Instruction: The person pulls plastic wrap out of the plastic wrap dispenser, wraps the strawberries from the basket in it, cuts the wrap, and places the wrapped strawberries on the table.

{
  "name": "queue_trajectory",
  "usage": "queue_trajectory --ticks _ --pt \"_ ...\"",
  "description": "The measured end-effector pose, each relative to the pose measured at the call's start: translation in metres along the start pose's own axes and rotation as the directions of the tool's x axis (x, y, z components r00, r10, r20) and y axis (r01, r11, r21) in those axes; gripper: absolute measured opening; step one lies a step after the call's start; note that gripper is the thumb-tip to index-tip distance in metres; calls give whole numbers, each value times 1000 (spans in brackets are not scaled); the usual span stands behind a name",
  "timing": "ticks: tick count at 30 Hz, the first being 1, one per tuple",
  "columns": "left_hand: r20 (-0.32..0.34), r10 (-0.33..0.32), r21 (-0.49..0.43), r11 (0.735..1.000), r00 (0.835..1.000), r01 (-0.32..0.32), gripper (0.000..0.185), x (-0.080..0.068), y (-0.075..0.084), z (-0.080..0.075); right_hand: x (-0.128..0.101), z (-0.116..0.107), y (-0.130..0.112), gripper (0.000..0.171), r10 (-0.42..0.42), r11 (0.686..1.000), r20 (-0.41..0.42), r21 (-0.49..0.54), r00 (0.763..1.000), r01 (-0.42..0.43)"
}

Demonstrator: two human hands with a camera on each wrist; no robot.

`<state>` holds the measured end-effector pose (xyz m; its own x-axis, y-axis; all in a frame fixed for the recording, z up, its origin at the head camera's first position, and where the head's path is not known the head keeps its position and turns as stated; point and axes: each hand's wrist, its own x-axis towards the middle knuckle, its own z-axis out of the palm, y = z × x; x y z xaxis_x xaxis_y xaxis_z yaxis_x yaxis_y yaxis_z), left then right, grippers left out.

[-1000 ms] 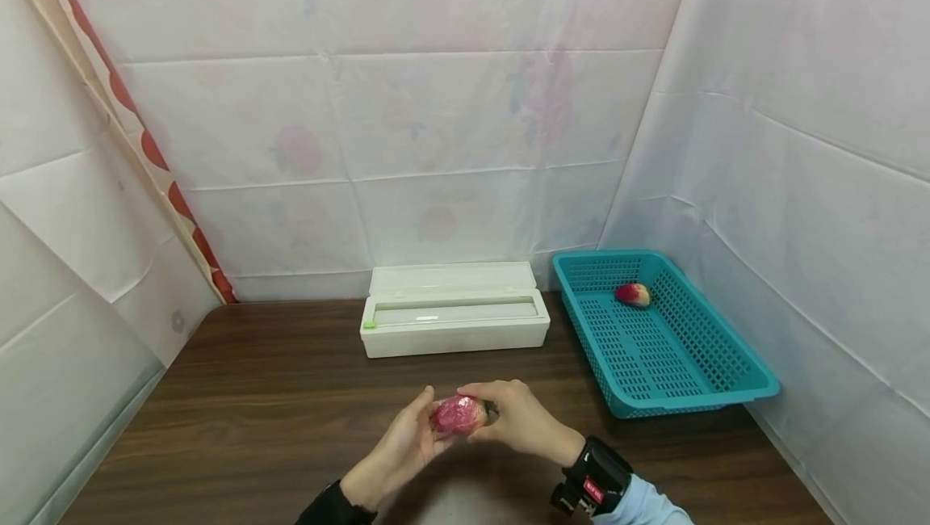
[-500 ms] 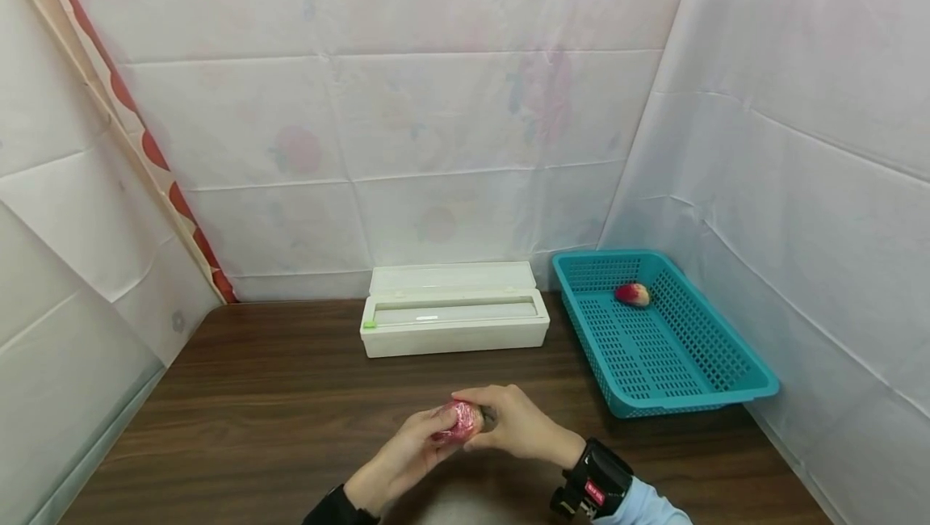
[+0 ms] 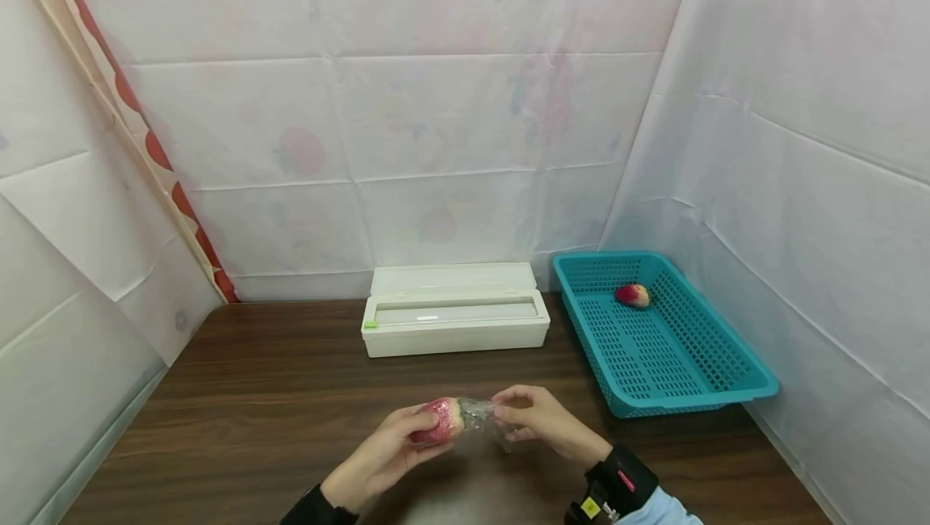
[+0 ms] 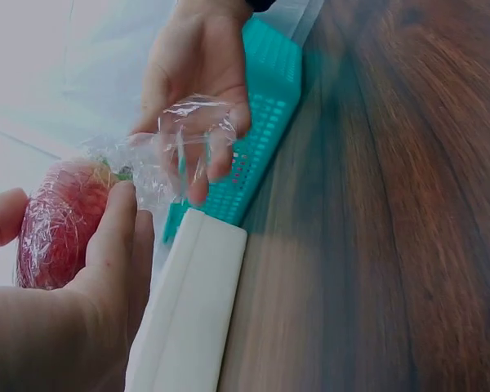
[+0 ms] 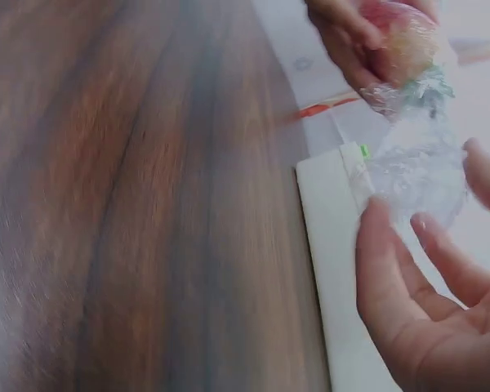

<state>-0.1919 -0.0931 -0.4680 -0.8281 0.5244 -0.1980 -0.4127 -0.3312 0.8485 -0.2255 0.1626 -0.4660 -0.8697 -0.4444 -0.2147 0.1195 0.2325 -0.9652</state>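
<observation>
My left hand (image 3: 404,442) grips a red fruit (image 3: 440,420) wrapped in clear cling film, low over the table's middle. A loose tail of the film (image 3: 480,413) stretches right from the fruit into my right hand (image 3: 521,413), whose fingers pinch it. The left wrist view shows the fruit (image 4: 59,224) against my left thumb and the crumpled film (image 4: 188,143) draped over the right hand's fingers (image 4: 202,167). In the right wrist view the film (image 5: 416,167) hangs between the fruit (image 5: 398,34) and my right fingers (image 5: 385,269).
A white cling film dispenser box (image 3: 454,319) lies at the back of the brown wooden table (image 3: 254,396). A teal mesh basket (image 3: 606,367) at the right holds another red fruit (image 3: 633,295). White sheeting walls in the table at the back and on both sides.
Both hands were cupped together around the fruit. Now the right hand has drawn away to the right, pulling a tail of film out, and the left hand keeps the fruit.
</observation>
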Motion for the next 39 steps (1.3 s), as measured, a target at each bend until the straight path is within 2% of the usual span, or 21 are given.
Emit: queue_trajectory --ticks 4,13,16,20,22,25,28,33,35,39 --pt "-1 -9 3 1000 1000 9 59 -2 0 -3 -2 -3 3 38 16 998 -24 66 1000 -14" --pt "-2 -24 5 1000 1000 24 56 -5 -6 -5 -1 -21 2 20 -72 996 -151 36 986 78" --pt "-7 -18 -17 1000 1000 18 56 -4 -8 -4 -1 -22 0 26 -58 998 -185 25 981 64" --pt "-33 1 -53 999 999 -3 58 -2 -10 -4 -3 -16 -2 51 20 994 -228 114 973 6" --pt "-47 13 -72 997 999 -16 57 -2 -10 -3 -5 -8 -4 62 52 980 -220 197 974 -8" --pt "-49 21 -82 996 999 -25 56 -2 -10 0 -5 5 -7 66 84 950 -182 311 980 -24" --pt "-29 17 -83 996 999 -19 56 -1 -10 3 -3 18 -13 61 98 920 -181 392 979 -20" --pt "-5 10 -91 996 1000 -11 59 -1 -10 7 2 27 -18 48 114 875 -278 482 954 36" --pt "-6 7 -96 995 1000 -8 55 -1 -9 8 3 29 -18 41 112 861 -304 505 946 61" --pt "17 12 -118 993 1000 -9 39 -2 -9 7 5 33 -16 29 98 831 -303 549 948 90"
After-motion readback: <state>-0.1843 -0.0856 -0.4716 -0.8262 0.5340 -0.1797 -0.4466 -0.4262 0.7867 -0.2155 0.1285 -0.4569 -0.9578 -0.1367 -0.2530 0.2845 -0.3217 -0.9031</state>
